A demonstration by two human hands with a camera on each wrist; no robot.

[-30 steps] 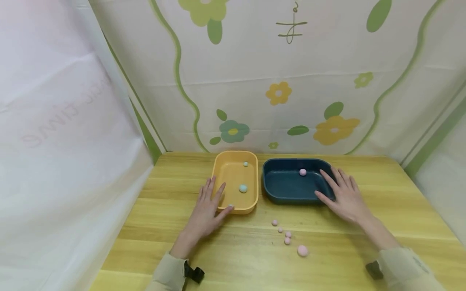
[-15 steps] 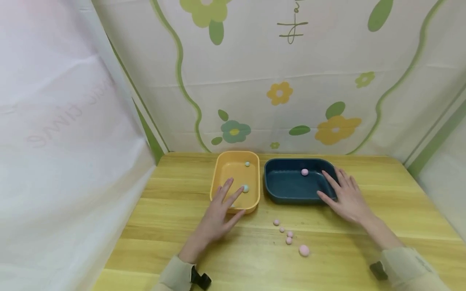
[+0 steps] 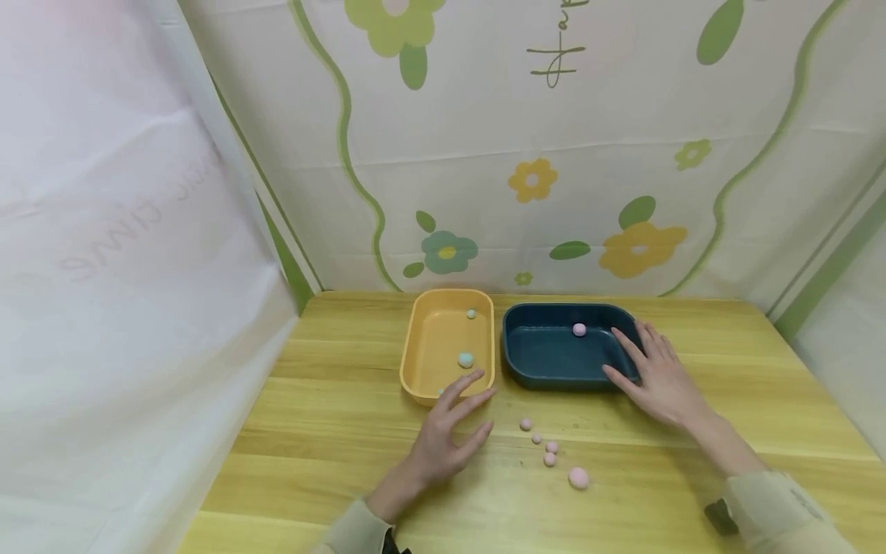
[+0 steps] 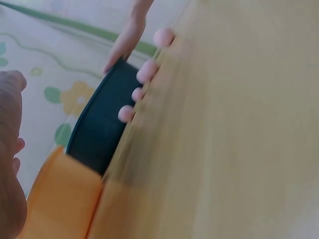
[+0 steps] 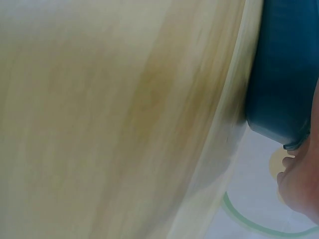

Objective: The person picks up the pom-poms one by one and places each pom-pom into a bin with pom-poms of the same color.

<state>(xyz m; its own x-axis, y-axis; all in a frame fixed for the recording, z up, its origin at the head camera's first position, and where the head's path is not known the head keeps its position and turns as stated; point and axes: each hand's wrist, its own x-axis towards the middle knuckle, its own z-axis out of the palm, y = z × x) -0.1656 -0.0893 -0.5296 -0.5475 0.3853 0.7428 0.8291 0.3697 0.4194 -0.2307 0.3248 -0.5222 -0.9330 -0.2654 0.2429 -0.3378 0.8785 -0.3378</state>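
Note:
My left hand [image 3: 443,446] is over the table before the yellow tray [image 3: 408,362], fingers spread and nothing held. Its fingertips overlap that tray's front right corner in the head view. Pale green balls [image 3: 466,359] lie inside the tray, one partly hidden by the front rim. My right hand [image 3: 661,385] rests at the right end of the dark blue tray [image 3: 554,365], its fingers spread over the rim. One pink ball [image 3: 579,330] sits in the blue tray. Several more pink balls, the largest [image 3: 578,478] nearest me, lie on the wood to the right of my left hand.
The wooden table [image 3: 311,431] extends to both sides of the trays. A white cloth with printed flowers [image 3: 531,180] hangs behind its back edge. Another white cloth [image 3: 138,346] hangs along the left side. The two trays stand side by side with a narrow gap.
My left hand has moved from the yellow tray's left front rim rightward and toward me, over the table. My right hand stays at the blue tray.

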